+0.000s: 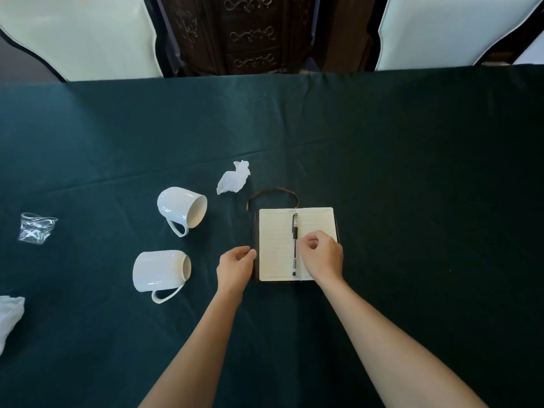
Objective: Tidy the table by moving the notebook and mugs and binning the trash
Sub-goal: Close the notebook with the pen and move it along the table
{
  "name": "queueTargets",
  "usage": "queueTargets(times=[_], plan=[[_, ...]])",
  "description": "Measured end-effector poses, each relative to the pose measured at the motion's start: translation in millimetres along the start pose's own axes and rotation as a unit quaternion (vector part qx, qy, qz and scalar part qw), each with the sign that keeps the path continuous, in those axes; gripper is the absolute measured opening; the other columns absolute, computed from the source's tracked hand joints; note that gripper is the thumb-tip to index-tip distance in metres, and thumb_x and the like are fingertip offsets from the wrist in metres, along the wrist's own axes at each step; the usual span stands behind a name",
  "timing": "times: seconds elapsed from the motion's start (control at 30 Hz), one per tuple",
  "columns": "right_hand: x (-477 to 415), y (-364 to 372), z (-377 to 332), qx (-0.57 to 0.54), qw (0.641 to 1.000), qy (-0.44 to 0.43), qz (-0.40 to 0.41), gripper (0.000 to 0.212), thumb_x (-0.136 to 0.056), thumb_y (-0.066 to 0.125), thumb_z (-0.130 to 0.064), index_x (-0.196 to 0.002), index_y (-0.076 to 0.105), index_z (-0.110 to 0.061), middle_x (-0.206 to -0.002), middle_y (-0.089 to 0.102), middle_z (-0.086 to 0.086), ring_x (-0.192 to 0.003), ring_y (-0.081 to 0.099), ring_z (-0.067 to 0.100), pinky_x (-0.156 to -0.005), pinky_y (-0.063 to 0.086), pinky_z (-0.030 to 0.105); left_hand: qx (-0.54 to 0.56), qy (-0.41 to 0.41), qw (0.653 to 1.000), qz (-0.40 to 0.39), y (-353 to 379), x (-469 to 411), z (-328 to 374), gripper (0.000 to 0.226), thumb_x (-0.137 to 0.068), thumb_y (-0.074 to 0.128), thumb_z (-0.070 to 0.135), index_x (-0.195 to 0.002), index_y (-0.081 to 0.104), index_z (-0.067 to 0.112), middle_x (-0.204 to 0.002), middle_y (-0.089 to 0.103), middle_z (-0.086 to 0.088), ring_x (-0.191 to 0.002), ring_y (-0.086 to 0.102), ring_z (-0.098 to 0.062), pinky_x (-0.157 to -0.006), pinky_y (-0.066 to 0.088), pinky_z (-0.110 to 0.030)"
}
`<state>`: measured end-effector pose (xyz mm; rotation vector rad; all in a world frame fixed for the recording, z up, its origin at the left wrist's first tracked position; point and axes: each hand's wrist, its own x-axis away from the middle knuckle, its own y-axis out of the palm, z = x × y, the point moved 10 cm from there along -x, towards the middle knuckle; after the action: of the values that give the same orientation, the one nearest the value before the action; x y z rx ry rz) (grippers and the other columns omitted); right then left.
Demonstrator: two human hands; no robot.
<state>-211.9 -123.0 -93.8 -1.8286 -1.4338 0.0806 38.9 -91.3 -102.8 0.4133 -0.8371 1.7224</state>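
Observation:
An open notebook [276, 245] with lined pages lies on the dark green tablecloth, a black pen [294, 245] along its middle fold. My right hand [322, 256] hovers over the right page beside the pen, fingers curled, thumb near the pen; whether it touches the pen I cannot tell. My left hand [235, 267] sits at the notebook's left edge, fingertips touching the cover. Two white mugs lie on their sides to the left, one farther [181, 209], one nearer [160, 273]. A crumpled white tissue [234, 178] lies behind the notebook.
A crushed clear plastic cup [36, 228] lies at the far left, and another white tissue [10, 316] at the left edge. A brown elastic band [272, 191] loops from the notebook's top. Two white chairs [88, 36] stand behind the table [412, 172].

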Motion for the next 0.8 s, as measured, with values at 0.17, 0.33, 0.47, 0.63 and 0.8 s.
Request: queueTargets(times=[0.17, 0.33, 0.47, 0.63, 0.8], plan=[[-6, -5, 6, -0.039, 0.998, 0.003, -0.042, 0.021, -0.096, 0.064, -0.024, -0.111, 0.075, -0.015, -0.105, 0.073, -0.005, -0.1, 0.066, 0.012, -0.083, 0.047, 0.022, 0.082, -0.006, 0.995, -0.048, 14, 1, 4, 0.011, -0.101, 0.066, 0.022, -0.107, 0.075, 0.019, -0.098, 0.08, -0.005, -0.089, 0.075, -0.021, -0.08, 0.063, -0.035], [-4, -6, 1, -0.038, 0.996, -0.031, -0.077, 0.018, -0.091, 0.072, -0.021, -0.108, 0.078, -0.019, -0.092, 0.071, -0.011, -0.083, 0.064, -0.002, -0.07, 0.043, 0.007, 0.104, 0.042, 0.992, -0.062, 32, 10, 22, 0.013, -0.099, 0.07, 0.022, -0.109, 0.076, 0.016, -0.075, 0.077, 0.007, -0.072, 0.071, -0.007, -0.072, 0.06, -0.032], [-2, -5, -1, -0.006, 0.994, -0.06, -0.086, 0.021, -0.09, 0.075, -0.016, -0.111, 0.078, -0.018, -0.095, 0.071, -0.01, -0.087, 0.065, 0.003, -0.078, 0.05, 0.014, 0.11, 0.076, 0.989, -0.067, 47, 21, 36, 0.02, -0.093, 0.076, 0.03, -0.108, 0.076, 0.016, -0.083, 0.073, -0.016, -0.085, 0.07, -0.019, -0.079, 0.06, -0.042], [-6, -12, 1, -0.013, 0.994, -0.06, -0.087, 0.019, -0.097, 0.067, -0.023, -0.11, 0.081, -0.02, -0.104, 0.079, -0.005, -0.092, 0.068, 0.008, -0.085, 0.056, 0.023, 0.094, 0.117, 0.985, -0.091, 69, 35, 50, 0.014, -0.099, 0.07, 0.026, -0.103, 0.079, 0.016, -0.075, 0.076, 0.0, -0.065, 0.067, -0.005, -0.063, 0.056, -0.021], [-11, -37, 45, -0.207, 0.972, 0.105, -0.035, 0.035, -0.104, 0.048, -0.042, -0.089, 0.075, -0.028, -0.097, 0.078, -0.001, -0.097, 0.073, 0.022, -0.096, 0.058, 0.049, -0.027, 0.145, 0.981, -0.125, 109, 46, 53, 0.022, -0.098, 0.068, 0.022, -0.118, 0.077, 0.02, -0.078, 0.071, 0.014, -0.075, 0.066, -0.004, -0.066, 0.05, -0.012]])
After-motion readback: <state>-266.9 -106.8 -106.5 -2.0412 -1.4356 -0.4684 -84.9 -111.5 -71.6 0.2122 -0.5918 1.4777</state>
